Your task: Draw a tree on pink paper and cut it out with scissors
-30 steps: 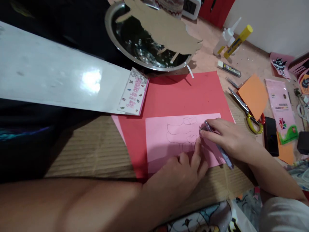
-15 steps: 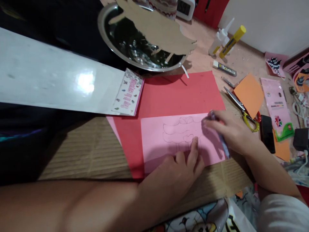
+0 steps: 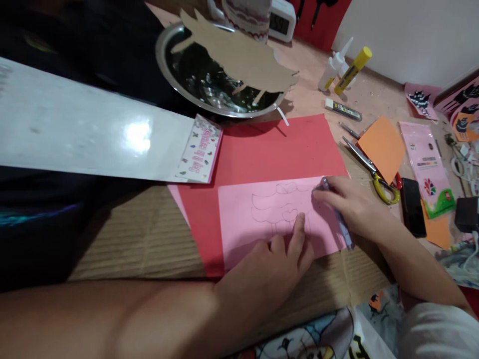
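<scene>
Across the head view, low and centre, the left hand (image 3: 277, 264) is coming in from the lower left on a bare forearm and is lying palm-down on the pink sheet (image 3: 243, 219). Its fingers are resting loosely spread and flat, gripping nothing, and the forefinger (image 3: 300, 224) is stretching away from the body, its tip touching the pencilled outline drawn on the sheet.

From the lower right, the right hand (image 3: 348, 207) is reaching in with the wrist bent inward, its fingers pinching closed around a pen (image 3: 339, 219). The pen's tip is pressing on the pink sheet near its far right corner. Its long axis is slanting from that tip at upper left down to the free end at lower right, which is sticking out past the heel of the hand.

The pink sheet is lying flat with its long side running left to right. It is resting mostly on a red sheet (image 3: 277, 149), with its near edge over the corrugated cardboard (image 3: 142, 239).

Right of the hands, yellow-handled scissors (image 3: 374, 169) are lying beside an orange paper (image 3: 381, 147), with a black phone (image 3: 411, 207) just beyond. Farther back, a steel bowl (image 3: 194, 75) is carrying a cardboard cutout (image 3: 239, 55) across its rim.
</scene>
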A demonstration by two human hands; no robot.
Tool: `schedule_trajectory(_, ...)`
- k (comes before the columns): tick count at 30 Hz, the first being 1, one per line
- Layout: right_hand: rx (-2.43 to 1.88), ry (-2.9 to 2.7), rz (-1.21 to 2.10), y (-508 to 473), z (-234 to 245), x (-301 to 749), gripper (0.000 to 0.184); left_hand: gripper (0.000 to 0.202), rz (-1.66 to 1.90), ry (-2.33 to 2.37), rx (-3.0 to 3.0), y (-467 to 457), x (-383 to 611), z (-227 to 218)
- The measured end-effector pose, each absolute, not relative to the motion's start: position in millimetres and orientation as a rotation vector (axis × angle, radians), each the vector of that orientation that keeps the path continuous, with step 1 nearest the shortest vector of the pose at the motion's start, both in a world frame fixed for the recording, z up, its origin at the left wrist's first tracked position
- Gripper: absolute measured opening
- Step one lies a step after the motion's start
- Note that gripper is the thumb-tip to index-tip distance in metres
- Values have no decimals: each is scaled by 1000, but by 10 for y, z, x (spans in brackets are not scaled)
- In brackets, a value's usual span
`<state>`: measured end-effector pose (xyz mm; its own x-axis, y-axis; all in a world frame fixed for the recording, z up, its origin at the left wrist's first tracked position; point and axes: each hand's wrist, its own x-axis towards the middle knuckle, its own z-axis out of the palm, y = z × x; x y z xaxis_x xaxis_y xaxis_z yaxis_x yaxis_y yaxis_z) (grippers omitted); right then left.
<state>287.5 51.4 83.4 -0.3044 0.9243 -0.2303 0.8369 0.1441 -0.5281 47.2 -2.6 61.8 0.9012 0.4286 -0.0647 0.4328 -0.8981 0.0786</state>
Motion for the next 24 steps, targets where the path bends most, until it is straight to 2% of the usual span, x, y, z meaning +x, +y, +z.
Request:
schedule_trajectory(3, -1721, -2139, 587, 662, 748, 3107, 24, 45, -76, 669, 2990, -30, 471, 592)
schedule_trajectory(5, -1608, -2129, 377, 708, 694, 3215, 22, 47, -64, 680, 2998, -33, 477, 569)
schedule_trajectory(7, -1476, -2094, 288, 674, 680, 3243, 28, 46, -57, 675, 2997, -40, 485, 550)
schedule_trajectory(11, -1302, -2048, 538, 497, 739, 3137, 44, 34, -13, 651, 3011, -43, 453, 589)
schedule_trajectory(16, -1352, -2172, 553, 503, 690, 3106, 31, 35, 203, 919, 3114, 275, 253, 827)
schedule_trajectory(18, -1379, -2195, 556, 556, 623, 3131, 28, 27, 20, 1099, 3030, 529, 188, 893)
schedule_trajectory(21, -1360, -2236, 548, 614, 534, 3141, 24, 38, -240, 1179, 2931, 889, 155, 869)
schedule_trajectory(24, -1323, -2248, 542, 615, 518, 3129, 19, 18, -89, 1209, 2710, 1090, 148, 747)
